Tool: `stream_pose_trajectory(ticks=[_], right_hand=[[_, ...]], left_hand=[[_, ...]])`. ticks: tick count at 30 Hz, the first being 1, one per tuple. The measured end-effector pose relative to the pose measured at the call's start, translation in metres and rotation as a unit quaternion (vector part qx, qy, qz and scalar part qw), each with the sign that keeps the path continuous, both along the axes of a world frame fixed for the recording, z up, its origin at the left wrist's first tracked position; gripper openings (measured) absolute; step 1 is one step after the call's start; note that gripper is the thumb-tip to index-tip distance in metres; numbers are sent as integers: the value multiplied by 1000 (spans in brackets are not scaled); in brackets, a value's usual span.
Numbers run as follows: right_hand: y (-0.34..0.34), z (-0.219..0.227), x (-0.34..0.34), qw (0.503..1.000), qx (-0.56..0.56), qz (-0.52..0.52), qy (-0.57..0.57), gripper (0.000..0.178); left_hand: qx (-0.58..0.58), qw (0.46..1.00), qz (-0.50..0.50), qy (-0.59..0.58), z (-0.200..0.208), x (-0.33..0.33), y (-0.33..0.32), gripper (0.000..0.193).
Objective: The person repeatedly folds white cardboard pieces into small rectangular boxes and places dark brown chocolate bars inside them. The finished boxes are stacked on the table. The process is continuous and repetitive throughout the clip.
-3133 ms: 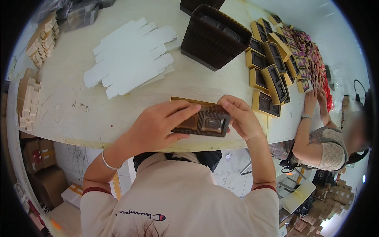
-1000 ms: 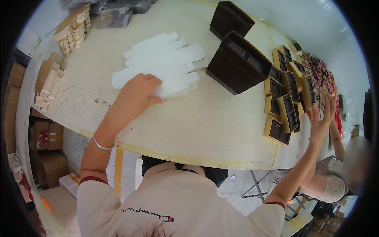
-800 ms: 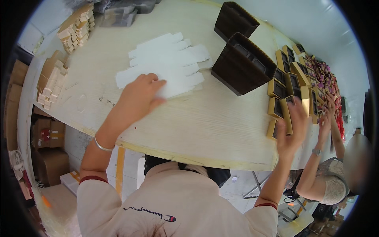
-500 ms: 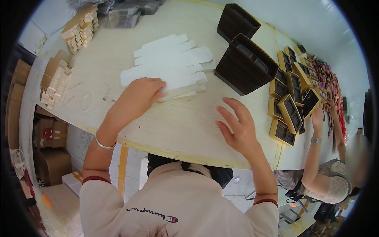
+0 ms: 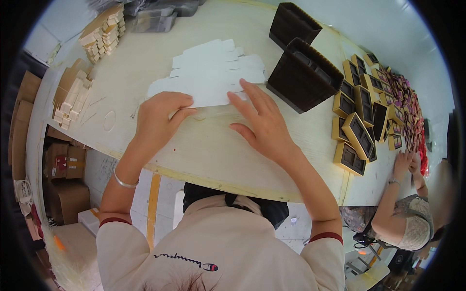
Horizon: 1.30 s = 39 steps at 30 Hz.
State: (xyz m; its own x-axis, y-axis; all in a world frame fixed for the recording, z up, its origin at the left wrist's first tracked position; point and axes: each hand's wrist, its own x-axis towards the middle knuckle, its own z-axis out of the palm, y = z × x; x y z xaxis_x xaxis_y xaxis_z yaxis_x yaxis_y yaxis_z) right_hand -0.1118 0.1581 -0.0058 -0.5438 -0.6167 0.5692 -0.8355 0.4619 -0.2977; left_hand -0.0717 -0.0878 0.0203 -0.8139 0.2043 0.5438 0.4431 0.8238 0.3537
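A pile of flat white cardboard carton blanks lies fanned out on the table before me. My left hand is at the near left of the pile, its fingers and thumb closed on the near edge of a carton blank. At that edge's right end, my right hand reaches in with fingers stretched and apart, the tips at or on the white card. To its right stand two stacks of dark brown plastic trays, a nearer tray stack and a farther tray stack.
Gold-rimmed boxes with dark inserts crowd the right side. Beyond them lies a heap of small purple and red wrapped pieces, where a co-worker's hands are. Stacks of folded card line the left edge; clear plastic containers sit at the back.
My right hand has moved left and forward to the near edge of the white blanks. My left hand has shifted slightly left. The co-worker's hands have drawn back toward the near side.
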Motion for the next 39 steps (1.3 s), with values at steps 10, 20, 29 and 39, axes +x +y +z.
stream_pose_trajectory(ticks=[10, 20, 29, 39], right_hand=[[69, 5, 95, 976, 88, 80, 182, 15], [56, -1, 89, 992, 27, -12, 119, 24], [-20, -12, -34, 991, 111, 61, 37, 25], [-36, -2, -29, 990, 122, 24, -70, 24]], left_hand=[[-53, 974, -203, 81, -23, 85, 60, 11], [-90, 964, -212, 130, 18, 69, 55, 13], [-37, 994, -79, -68, 0, 17, -10, 16], [15, 988, -44, -146, -2, 5, -18, 14]])
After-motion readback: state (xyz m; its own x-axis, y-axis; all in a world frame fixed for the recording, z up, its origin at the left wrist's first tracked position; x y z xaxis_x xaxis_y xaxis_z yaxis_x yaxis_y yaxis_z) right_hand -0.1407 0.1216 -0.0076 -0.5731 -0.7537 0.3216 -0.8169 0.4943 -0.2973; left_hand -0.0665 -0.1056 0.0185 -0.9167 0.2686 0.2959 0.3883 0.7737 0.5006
